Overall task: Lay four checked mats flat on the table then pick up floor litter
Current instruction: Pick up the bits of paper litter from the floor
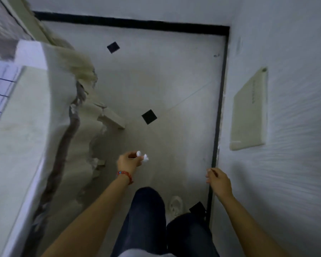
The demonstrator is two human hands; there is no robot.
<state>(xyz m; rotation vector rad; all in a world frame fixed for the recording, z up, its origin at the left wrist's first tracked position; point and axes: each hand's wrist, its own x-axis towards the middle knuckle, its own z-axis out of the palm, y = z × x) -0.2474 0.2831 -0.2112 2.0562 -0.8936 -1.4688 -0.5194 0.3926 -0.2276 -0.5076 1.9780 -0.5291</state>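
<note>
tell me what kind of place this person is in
Probably an indoor room or passage in a home: a pale tiled floor with small black square insets, a black skirting strip below white walls, and a cloth-draped table on the left.

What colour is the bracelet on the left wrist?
The bracelet is red, with a small blue bead; the head view shows it just below the left hand.

My left hand pinches crumpled white litter — probably tissue paper; the floor looks matt, smooth grey, my trousers dark denim cloth.
</note>
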